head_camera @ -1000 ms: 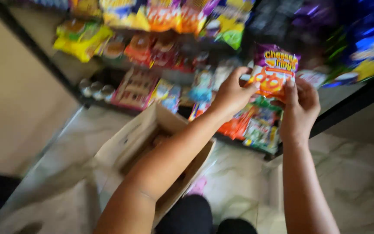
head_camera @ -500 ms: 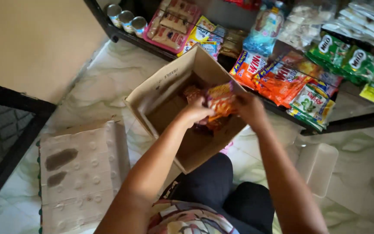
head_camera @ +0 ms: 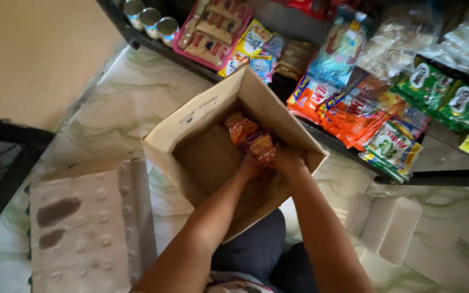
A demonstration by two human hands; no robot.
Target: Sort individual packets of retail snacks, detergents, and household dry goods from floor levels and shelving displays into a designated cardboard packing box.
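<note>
At the near edge the forearms are cut off by the frame, and dark-clothed knees are seen beneath them. To the left, an egg tray (head_camera: 82,228) lies flat on the marble floor (head_camera: 120,108), and bare floor is left between it and the wall. A white bin (head_camera: 394,228) stands to the right, apart from the box (head_camera: 202,116).

The box is open-topped and tilted, its near wall hidden behind the arms. Both hands are lowered inside it, side by side. The left hand (head_camera: 249,165) and the right hand (head_camera: 289,161) are closed on a snack pack (head_camera: 262,149), orange and red; the fingers themselves are mostly hidden behind the pack and the wrists. A second pack (head_camera: 241,127) lies just beyond, touching the first. Bare cardboard bottom is left open on the left side of the box.

Beyond the far rim, a low shelf (head_camera: 147,40) is lined with packets (head_camera: 354,116), a pink tray (head_camera: 213,30) and cans (head_camera: 150,19). Its upper part is cut off, and the right end is blurred.
</note>
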